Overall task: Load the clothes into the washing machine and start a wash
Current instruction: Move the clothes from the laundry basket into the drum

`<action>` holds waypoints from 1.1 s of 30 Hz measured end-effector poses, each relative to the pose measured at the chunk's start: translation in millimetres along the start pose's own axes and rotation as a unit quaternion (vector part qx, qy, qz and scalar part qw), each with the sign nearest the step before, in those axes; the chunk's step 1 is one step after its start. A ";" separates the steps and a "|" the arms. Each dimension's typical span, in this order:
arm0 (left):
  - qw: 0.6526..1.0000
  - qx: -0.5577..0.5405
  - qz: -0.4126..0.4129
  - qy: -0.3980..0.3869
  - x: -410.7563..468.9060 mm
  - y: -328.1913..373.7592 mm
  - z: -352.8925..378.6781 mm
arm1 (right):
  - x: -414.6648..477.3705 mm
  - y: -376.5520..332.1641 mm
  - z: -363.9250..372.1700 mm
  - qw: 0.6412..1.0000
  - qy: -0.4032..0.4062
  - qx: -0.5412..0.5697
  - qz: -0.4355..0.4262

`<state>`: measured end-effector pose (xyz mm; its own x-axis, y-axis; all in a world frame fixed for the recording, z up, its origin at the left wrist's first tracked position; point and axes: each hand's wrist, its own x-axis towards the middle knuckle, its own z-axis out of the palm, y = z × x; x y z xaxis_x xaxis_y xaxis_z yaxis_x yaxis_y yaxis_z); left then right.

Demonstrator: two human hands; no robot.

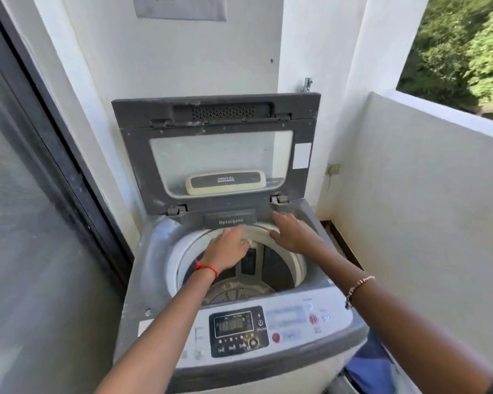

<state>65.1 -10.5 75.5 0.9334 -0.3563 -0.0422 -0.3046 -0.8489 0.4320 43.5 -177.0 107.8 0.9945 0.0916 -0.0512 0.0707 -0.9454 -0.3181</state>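
The washing machine (154,280) stands in a narrow balcony corner with its lid (137,166) swung fully upright, the lid's top edge against the wall behind the machine. Both hands reach across the machine's open mouth to its far side. The left hand (228,247) lies palm down with fingers straight and relaxed, fingertips on the back of the white drum rim (177,260), just below the detergent drawer (230,220); it grips nothing. The right hand (292,234) is likewise flat and unclenched, resting on the back right of that rim just under the lid's right hinge. Down inside the machine, the grey pulsator plate (234,294) shows between the forearms. The control panel (238,331) runs along the machine's near edge, its display lit.

A dark-framed glass door (26,223) crowds the machine's left side. On the machine's right a strip of floor separates it from the low balcony wall (424,194). A blue cloth (373,365) lies low beside the machine's front right corner, outside the drum. A tap (307,84) sits on the wall above the lid's right corner.
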 end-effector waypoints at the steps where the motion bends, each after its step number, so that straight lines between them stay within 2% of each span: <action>1: 1.000 0.004 0.000 -0.015 -4.5 5.0 10.5 | -9.9 6.4 7.7 1.000 -0.002 0.006 0.011; 9: 0.996 -0.013 0.068 -0.064 -10.3 73.1 60.8 | -76.5 71.9 30.6 0.992 0.039 0.031 0.118; 15: 0.985 -0.038 0.143 -0.091 4.7 148.7 103.4 | -119.8 139.8 30.5 0.977 0.069 0.067 0.192; 20: 0.975 -0.056 0.171 -0.133 24.7 222.9 154.0 | -145.8 213.6 38.1 0.960 0.065 0.083 0.259; 27: 0.964 -0.057 0.170 -0.198 56.0 294.5 247.5 | -165.8 324.2 71.9 0.951 0.030 0.092 0.292; 33: 0.965 -0.027 0.132 -0.226 79.6 286.8 351.8 | -175.6 400.2 138.5 0.948 -0.008 0.104 0.302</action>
<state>-14.7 -419.7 -120.9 0.6433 -0.7012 -0.3075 -0.4986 -0.6885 0.5267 -113.6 -528.1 -141.6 0.8475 -0.4399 -0.2972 -0.5292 -0.7447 -0.4067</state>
